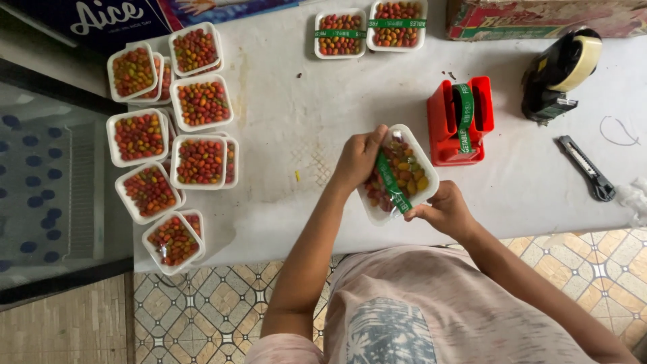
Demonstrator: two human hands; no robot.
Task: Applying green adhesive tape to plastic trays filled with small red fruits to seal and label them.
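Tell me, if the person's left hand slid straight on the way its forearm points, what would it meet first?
Past the tray that the left hand grips, probably the red tape dispenser, though the line might pass just beside it.

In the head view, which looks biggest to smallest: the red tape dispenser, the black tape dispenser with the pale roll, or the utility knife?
1. Red plastic tape dispenser
2. Black tape dispenser with pale roll, nearly alike, so unsure
3. Slim black utility knife

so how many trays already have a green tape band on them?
3. Two banded trays sit at the table's far edge, left and right; the third tray is in the hands, left hand and right hand. Stacked trays at left may hide more.
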